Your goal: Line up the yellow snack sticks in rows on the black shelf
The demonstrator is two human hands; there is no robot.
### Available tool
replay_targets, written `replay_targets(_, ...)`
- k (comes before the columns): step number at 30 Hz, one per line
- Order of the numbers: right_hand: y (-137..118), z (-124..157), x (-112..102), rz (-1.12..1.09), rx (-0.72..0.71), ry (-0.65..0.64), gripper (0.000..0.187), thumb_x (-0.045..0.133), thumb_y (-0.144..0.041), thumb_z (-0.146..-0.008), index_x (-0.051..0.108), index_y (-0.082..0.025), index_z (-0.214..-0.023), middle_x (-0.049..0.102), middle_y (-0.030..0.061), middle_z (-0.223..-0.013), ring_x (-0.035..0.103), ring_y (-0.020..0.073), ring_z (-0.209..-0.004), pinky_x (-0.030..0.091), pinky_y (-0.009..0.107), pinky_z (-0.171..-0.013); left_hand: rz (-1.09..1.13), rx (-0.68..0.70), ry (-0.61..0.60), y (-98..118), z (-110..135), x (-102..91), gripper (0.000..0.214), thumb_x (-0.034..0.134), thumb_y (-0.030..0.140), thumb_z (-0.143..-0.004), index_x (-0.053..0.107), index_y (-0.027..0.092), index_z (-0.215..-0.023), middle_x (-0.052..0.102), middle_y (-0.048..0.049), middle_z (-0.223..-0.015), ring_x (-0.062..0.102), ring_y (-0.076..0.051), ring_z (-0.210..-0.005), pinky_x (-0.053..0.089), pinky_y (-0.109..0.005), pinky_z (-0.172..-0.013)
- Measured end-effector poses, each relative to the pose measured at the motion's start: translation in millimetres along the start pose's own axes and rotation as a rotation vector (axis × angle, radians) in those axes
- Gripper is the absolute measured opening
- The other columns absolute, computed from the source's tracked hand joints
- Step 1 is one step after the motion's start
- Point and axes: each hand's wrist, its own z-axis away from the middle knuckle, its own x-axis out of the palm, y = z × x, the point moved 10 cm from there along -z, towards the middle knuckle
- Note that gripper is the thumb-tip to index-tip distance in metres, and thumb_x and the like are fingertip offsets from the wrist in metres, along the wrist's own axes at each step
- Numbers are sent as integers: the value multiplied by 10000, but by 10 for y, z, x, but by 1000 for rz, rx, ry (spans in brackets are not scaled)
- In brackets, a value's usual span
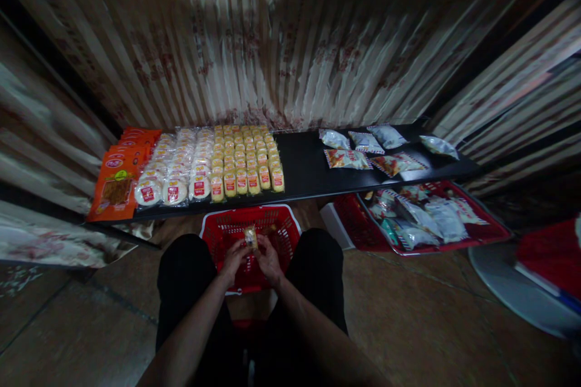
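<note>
Between my knees, a small yellow wrapped snack cake (250, 237) is held over a red plastic basket (212, 224). My left hand (235, 260) grips it from the left, and my right hand (267, 259) has its fingers closed on its right side. Inside the basket, a small dark item (271, 230) lies near the back; its kind is too dim to tell. Rows of similar yellow wrapped cakes (247, 163) stand on the black shelf (302, 172) just beyond the basket.
Left of the yellow cakes are round white wrapped cakes (175, 190) and orange snack bags (113, 184). Several pillow-shaped bags (347, 159) lie on the shelf's right part. Below them sits another red basket (492, 230) full of bags. A pleated curtain (272, 42) hangs behind.
</note>
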Motion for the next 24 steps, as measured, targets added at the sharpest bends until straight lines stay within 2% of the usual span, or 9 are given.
replay_targets(3, 45, -23, 22, 51, -11, -25, 306, 549, -239, -697, 620, -213, -993, 698, 63, -972, 652, 220, -900, 507, 385, -868, 47, -37, 31, -61, -34, -49, 276, 650, 194, -726, 656, 173, -1001, 700, -97, -988, 651, -205, -891, 486, -291, -737)
replay_targets(6, 45, -35, -32, 185, -59, 17, 300, 524, -179, -676, 645, -210, -949, 695, 70, -958, 638, 234, -921, 497, 403, -879, 148, -90, 34, -114, -50, -44, 175, 590, 214, -795, 644, 162, -953, 699, -96, -954, 655, -182, -839, 505, -296, -746)
replay_targets(11, -18, -16, -129, 355, -151, 109, 306, 505, -124, -676, 679, -218, -909, 659, 88, -1046, 515, 272, -1155, 435, 456, -962, 342, -169, -19, -144, -27, 53, 174, 496, 252, -874, 623, 135, -892, 693, -99, -799, 670, -181, -749, 519, -340, -801)
replay_targets(15, -29, -16, -144, 314, -180, 116, 237, 518, -156, -729, 691, -237, -868, 624, 74, -1104, 445, 262, -1239, 395, 455, -1014, 366, -118, -109, -83, -4, 136, 127, 616, 185, -782, 634, 150, -903, 703, -86, -889, 671, -179, -834, 504, -335, -861)
replay_targets(18, 6, -30, -115, 230, -160, 79, 178, 544, -231, -761, 689, -226, -864, 594, 96, -1156, 448, 267, -1238, 421, 436, -997, 324, -46, -168, -27, 16, 178, 293, 693, 112, -668, 650, 174, -950, 700, -65, -970, 657, -176, -907, 492, -308, -872)
replay_targets(20, 13, -34, -92, 170, -146, 58, 215, 555, -254, -760, 674, -217, -935, 595, 108, -1164, 477, 262, -1210, 421, 430, -1000, 308, -28, -173, -18, 27, 178, 363, 719, 112, -624, 652, 177, -975, 697, -66, -981, 652, -173, -913, 486, -291, -865)
replay_targets(24, 20, -30, -60, 3, -60, 31, 427, 545, -237, -745, 558, -208, -1171, 592, 104, -1209, 576, 218, -1092, 449, 396, -977, 273, -23, -148, -19, 38, 144, 437, 753, 154, -581, 646, 181, -1004, 682, -68, -1005, 641, -176, -913, 480, -294, -852)
